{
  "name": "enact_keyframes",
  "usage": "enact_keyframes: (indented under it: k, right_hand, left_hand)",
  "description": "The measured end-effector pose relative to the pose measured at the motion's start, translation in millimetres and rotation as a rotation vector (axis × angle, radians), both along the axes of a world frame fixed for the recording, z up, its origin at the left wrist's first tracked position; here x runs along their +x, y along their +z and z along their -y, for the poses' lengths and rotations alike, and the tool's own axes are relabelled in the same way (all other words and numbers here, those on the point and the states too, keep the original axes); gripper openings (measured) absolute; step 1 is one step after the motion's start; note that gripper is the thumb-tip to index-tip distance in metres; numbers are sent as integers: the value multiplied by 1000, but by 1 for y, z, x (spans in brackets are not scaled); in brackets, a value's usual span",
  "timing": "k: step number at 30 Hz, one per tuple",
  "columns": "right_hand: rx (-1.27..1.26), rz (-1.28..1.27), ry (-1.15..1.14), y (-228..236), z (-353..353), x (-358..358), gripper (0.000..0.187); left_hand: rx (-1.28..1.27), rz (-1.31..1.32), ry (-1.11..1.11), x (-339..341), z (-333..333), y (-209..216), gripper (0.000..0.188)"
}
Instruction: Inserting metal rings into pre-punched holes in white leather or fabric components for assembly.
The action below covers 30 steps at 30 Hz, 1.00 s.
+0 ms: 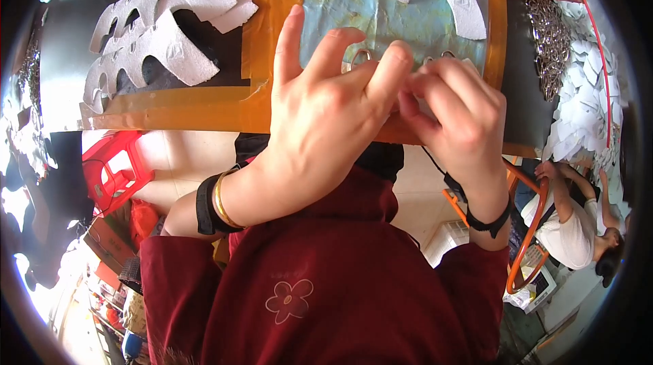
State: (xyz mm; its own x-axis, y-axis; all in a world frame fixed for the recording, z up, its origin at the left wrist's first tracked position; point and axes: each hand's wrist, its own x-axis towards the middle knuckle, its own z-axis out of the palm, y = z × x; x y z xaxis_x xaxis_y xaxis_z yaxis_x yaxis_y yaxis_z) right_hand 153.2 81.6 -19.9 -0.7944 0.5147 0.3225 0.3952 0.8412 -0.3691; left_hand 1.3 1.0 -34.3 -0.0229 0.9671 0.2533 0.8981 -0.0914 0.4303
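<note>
A metal ring (361,52) shows just beyond the left hand's (323,103) bent fingers, over the blue sheet (333,8) on the tabletop (231,57). That hand is partly spread; the right hand (462,103) curls inward beside it, and whether either grips anything cannot be told. Farther off lies a scalloped white piece (454,8); similar pieces (180,55) lie left, metal clasps (548,42) right.

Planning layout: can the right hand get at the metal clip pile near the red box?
Likely yes: the metal clip pile lies right of the right hand, with only brown tape and dark tabletop visible between. It may be occupied, though; whether it holds anything is hidden.
</note>
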Motion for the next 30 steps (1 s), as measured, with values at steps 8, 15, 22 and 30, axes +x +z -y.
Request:
enact_keyframes:
  k: [8, 15, 22, 30]
  right_hand:
    - [-334, -79, -142, 0, 1, 7, 12]
    - [-432, 137, -62, 13, -12, -1, 11]
    - [-301, 124, -11, 11, -11, 3, 12]
    - [-630, 282, -40, 21, -32, -4, 9]
  left_hand:
    - [33, 17, -15, -1, 4, -6, 50]
    - [57, 143, -74, -6, 1, -3, 51]
    - [56, 100, -53, 0, -2, -5, 51]
    - [23, 111, -55, -4, -2, -2, 59]
